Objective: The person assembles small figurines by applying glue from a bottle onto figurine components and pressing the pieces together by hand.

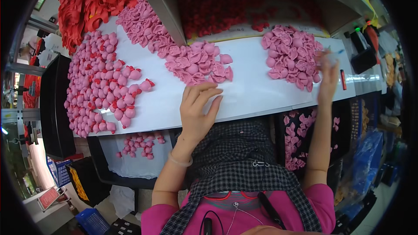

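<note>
At frame left, red-trimmed pink balls [124, 90] look finished; untrimmed pink cups [191, 63], centre and upper right, seem undone. Left hand [195, 111] is loosely spread, apparently empty; right hand [327, 76] (motion-blurred), I cannot tell.

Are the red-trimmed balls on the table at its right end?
No, the red-trimmed balls lie at the left end of the table.
</note>
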Tool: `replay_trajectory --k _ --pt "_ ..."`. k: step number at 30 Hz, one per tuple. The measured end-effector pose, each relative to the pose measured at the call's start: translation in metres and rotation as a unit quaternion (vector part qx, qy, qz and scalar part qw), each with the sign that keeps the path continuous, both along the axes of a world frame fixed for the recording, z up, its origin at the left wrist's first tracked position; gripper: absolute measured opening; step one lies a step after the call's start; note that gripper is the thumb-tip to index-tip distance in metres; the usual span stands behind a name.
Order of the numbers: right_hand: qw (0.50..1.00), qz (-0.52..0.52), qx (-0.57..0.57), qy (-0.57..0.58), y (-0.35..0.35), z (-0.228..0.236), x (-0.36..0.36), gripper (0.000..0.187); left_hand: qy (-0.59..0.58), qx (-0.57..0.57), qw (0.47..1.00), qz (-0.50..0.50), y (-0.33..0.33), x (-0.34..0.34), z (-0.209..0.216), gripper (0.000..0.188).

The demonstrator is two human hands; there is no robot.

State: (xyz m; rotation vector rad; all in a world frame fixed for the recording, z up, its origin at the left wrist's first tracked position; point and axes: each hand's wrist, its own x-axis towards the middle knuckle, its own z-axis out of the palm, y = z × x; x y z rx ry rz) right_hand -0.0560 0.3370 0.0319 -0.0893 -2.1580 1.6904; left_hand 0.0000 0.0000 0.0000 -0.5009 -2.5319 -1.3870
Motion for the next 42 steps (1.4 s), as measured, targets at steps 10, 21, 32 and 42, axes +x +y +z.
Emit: replay_trajectory --k 10,21,32,42 --pt "0.987 0.129 0.091 -0.009 -0.101 -0.015 -0.096 0.026 0.130 -0.208 0.967 -0.073 0.019 -0.070 0.004 0.024" --pt "0.961 0.084 0.255 0.067 -0.127 -0.009 -0.151 0.035 -0.205 0.373 0.903 -0.051 0.017 -0.013 0.031 0.011" --pt "0.940 0.209 0.271 0.017 -0.105 -0.011 0.006 0.020 -0.203 0.395 0.892 -0.087 0.002 0.034 0.005 0.012" --pt "0.917 0.205 0.341 -0.024 -0.102 -0.010 -0.022 0.015 -0.280 0.470 0.832 -0.095 0.006 0.028 -0.001 0.018"
